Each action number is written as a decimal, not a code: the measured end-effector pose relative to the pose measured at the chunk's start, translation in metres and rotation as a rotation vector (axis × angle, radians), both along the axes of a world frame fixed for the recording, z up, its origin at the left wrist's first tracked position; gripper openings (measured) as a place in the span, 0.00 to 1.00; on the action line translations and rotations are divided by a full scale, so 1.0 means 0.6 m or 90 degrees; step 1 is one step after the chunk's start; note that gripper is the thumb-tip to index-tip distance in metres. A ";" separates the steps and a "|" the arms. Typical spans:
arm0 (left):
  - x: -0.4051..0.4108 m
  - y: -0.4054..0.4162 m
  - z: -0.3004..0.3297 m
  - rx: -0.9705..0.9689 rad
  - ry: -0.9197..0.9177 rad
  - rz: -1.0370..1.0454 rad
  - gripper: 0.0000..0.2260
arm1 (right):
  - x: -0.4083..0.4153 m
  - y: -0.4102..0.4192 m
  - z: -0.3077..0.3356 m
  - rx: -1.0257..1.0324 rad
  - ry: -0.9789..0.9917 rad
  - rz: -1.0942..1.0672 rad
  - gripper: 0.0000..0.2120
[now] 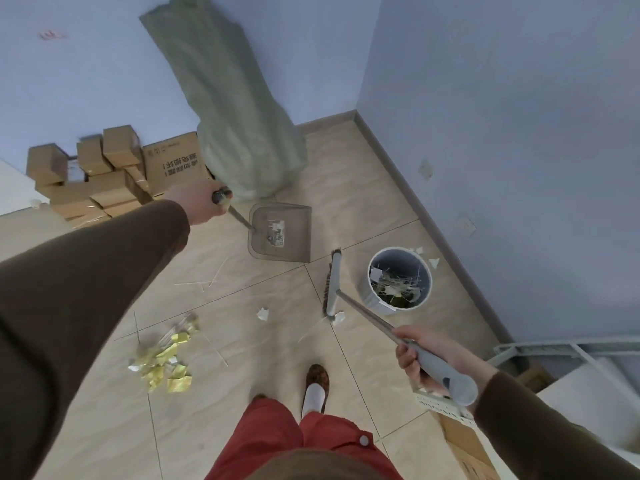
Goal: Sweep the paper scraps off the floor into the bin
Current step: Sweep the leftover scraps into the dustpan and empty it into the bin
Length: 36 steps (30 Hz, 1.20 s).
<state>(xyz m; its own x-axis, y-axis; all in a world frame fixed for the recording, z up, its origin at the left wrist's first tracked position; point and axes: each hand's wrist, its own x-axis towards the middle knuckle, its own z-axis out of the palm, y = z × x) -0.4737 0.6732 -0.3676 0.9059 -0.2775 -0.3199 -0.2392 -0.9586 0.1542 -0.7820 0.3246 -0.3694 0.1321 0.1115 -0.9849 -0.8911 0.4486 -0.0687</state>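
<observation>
progress: partway, bin [400, 285] by the wall already holding scraps | left hand [194, 202] gripping dustpan [280, 237] handle | right hand [429, 358] gripping broom [332, 285] | paper scraps [166, 358] still lying on floor [277, 323] near left foot

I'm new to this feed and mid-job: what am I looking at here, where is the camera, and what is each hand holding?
There is no machine: one camera on a person's head looks down at their own arms. The left hand grips the long handle of a dustpan, which has a few scraps in it. The right hand grips the broom. The grey bin beside the broom already holds scraps. On the tiled floor, a yellow scrap pile and a white scrap remain; two more lie behind the bin.
</observation>
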 end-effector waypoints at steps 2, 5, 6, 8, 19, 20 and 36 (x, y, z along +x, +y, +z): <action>0.036 -0.024 -0.015 0.033 -0.015 -0.017 0.06 | 0.019 -0.009 -0.003 -0.015 -0.006 -0.001 0.16; 0.095 -0.049 -0.041 0.030 -0.033 -0.021 0.08 | 0.044 -0.019 -0.003 -0.019 -0.021 -0.019 0.16; 0.115 -0.055 -0.046 0.020 -0.049 -0.011 0.09 | 0.051 -0.021 -0.001 -0.017 -0.025 -0.025 0.16; 0.156 -0.064 -0.056 0.041 -0.099 -0.006 0.12 | 0.066 -0.021 0.002 -0.014 -0.031 -0.039 0.15; 0.227 -0.038 -0.102 0.153 -0.185 0.002 0.26 | 0.101 -0.016 -0.008 0.050 -0.102 -0.210 0.27; 0.225 -0.034 -0.104 0.144 -0.190 -0.017 0.27 | 0.102 -0.014 -0.010 0.026 -0.102 -0.182 0.29; 0.132 -0.063 -0.110 -0.035 -0.202 -0.202 0.25 | 0.089 0.032 -0.032 -0.061 -0.073 -0.097 0.18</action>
